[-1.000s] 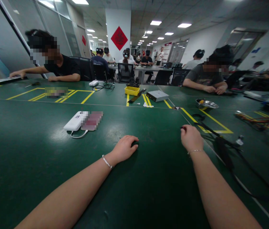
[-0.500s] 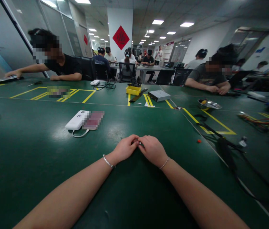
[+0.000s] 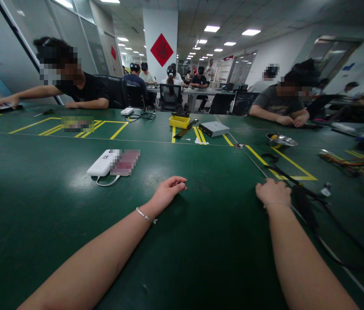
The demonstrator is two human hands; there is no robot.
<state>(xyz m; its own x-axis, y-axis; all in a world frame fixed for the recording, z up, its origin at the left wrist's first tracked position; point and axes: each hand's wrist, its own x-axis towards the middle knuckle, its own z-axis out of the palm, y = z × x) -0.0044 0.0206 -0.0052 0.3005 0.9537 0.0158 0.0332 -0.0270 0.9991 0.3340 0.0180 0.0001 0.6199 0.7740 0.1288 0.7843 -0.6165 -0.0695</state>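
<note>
Left of the middle, my left hand [image 3: 169,189] is just over the green table [image 3: 214,249], thumb and fingers pinched together. Anything between those fingertips is too small and shaded to make out. Far to its right, my right hand [image 3: 274,192] reaches down at the table, its fingers curled and the tips hidden from me. It covers the spot where a small orange piece lay, and that piece is out of sight. A black strap [image 3: 304,206] lies close to the right of this hand. My two hands are well apart.
A white power bank [image 3: 103,162] is cabled to a pixelated phone-like slab [image 3: 125,162] on the left. Farther back are a yellow bin [image 3: 179,122], a grey box [image 3: 214,128] and a metal dish [image 3: 281,140]. Coloured wires [image 3: 346,161] lie right. Co-workers sit opposite.
My hands were together at the middle, fingertips meeting around a tiny shiny thing. My right hand has moved right onto the orange piece's spot; my left hand has stayed nearly in place.
</note>
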